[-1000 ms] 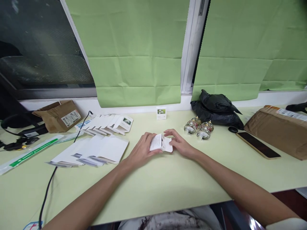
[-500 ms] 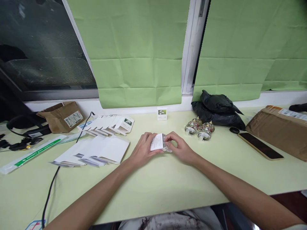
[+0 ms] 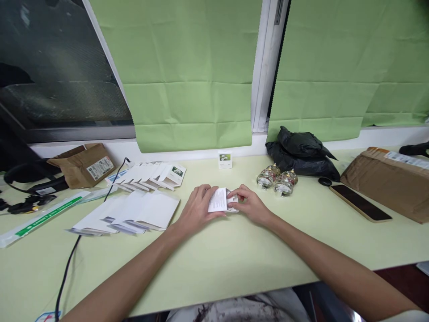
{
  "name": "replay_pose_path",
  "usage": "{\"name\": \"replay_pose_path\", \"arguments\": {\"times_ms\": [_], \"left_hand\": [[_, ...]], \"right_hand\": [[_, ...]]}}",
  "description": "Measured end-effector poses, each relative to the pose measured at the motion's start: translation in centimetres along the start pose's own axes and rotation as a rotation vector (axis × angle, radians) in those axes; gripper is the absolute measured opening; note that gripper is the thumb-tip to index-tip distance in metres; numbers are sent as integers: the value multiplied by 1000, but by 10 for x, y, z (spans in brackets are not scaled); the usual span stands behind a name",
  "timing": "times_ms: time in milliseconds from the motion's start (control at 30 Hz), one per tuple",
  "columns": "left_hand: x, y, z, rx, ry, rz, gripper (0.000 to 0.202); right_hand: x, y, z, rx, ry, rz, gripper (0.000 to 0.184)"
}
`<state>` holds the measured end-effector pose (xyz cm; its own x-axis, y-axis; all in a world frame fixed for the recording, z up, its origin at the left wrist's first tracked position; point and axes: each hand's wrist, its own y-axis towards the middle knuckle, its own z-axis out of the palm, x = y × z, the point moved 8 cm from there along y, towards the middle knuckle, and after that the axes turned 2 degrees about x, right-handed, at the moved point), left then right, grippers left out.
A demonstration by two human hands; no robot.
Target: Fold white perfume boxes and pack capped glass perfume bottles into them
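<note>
A small white carton (image 3: 217,201) with fine print on its face lies between my hands, just above or on the pale green table. My left hand (image 3: 198,205) is closed round its left side, fingers on top and thumb along the near edge. At the carton's right end, my right hand (image 3: 250,204) pinches a white end flap (image 3: 232,201) between thumb and forefinger. Behind them a similar small box (image 3: 225,162) with a green picture stands upright. To the left are a row of flattened picture cartons (image 3: 150,175) and a fan of plain white folded cartons (image 3: 130,212).
Several shiny ornaments (image 3: 284,182) sit to the right, before black plastic bags (image 3: 303,154). A phone (image 3: 360,203) and a large brown package (image 3: 390,183) lie further right. On the left are an open cardboard box (image 3: 82,165), a black cable (image 3: 69,273) and a long plastic packet (image 3: 45,218).
My right finger and thumb have moved at the carton's right end, and a white flap now shows between them. The left hand keeps its hold. The view has shifted slightly.
</note>
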<state>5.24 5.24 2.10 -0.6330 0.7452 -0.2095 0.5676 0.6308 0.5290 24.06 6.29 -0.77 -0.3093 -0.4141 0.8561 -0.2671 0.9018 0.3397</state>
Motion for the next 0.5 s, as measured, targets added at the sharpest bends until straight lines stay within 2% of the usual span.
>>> {"name": "replay_pose_path", "arguments": {"times_ms": [200, 333, 500], "left_hand": [[-7, 3, -6, -16, 134, 65, 86], [-10, 4, -8, -16, 158, 90, 89], [-7, 4, -6, -2, 36, 31, 86]], "right_hand": [[-7, 1, 5, 46, 141, 25, 34], [3, 0, 8, 56, -36, -44, 26], [20, -2, 9, 23, -228, -154, 18]]}}
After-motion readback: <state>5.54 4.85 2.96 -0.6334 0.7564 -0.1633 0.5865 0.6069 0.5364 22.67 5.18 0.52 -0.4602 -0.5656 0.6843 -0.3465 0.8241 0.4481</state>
